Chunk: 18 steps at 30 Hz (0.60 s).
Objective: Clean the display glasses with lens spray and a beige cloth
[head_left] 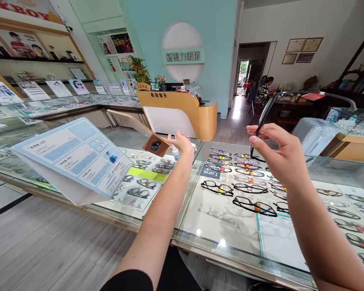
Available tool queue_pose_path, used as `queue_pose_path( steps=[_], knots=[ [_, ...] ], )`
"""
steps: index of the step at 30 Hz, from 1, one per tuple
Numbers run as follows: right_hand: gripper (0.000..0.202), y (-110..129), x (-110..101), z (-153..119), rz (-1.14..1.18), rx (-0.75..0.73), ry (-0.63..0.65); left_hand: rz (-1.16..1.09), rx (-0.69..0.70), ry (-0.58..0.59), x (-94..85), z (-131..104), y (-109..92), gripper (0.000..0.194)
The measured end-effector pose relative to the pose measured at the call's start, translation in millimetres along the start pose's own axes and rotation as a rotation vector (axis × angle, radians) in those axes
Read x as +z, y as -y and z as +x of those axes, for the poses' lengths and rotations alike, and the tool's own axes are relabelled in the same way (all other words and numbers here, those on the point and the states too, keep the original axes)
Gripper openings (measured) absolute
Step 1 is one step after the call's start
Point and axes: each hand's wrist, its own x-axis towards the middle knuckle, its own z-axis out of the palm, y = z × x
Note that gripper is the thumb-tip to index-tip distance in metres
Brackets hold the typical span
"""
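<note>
My right hand is raised over the right part of the glass display case, thumb and fingers pinched on a dark curved glasses frame. Stretched forward, my left hand has its fingers apart, beside a brown tray-like stand with a small dark object in it. Whether the hand touches the stand I cannot tell. A small white bottle stands just below that hand. Rows of glasses lie inside the case.
On the left of the counter stands a blue and white folded sign. A clear plastic box is at the right. Farther off are a wooden reception desk and a seated person near a doorway.
</note>
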Motion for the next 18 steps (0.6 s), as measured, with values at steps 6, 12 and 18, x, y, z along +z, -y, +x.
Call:
queue_pose_path(
  steps=[6,12,18],
  knots=[
    [0.015,3.3,-1.2,-1.1,0.012,-0.009,0.008,-0.009,-0.084,-0.133,-11.2,32.6,4.8,0.041],
    [0.013,5.8,-2.7,-1.3,-0.001,-0.008,0.003,0.023,-0.168,-0.17,-15.8,39.0,19.9,0.043],
    [0.014,6.6,-5.1,-1.2,-0.001,-0.01,0.002,0.088,-0.174,-0.157,-24.2,44.4,34.2,0.045]
  ],
)
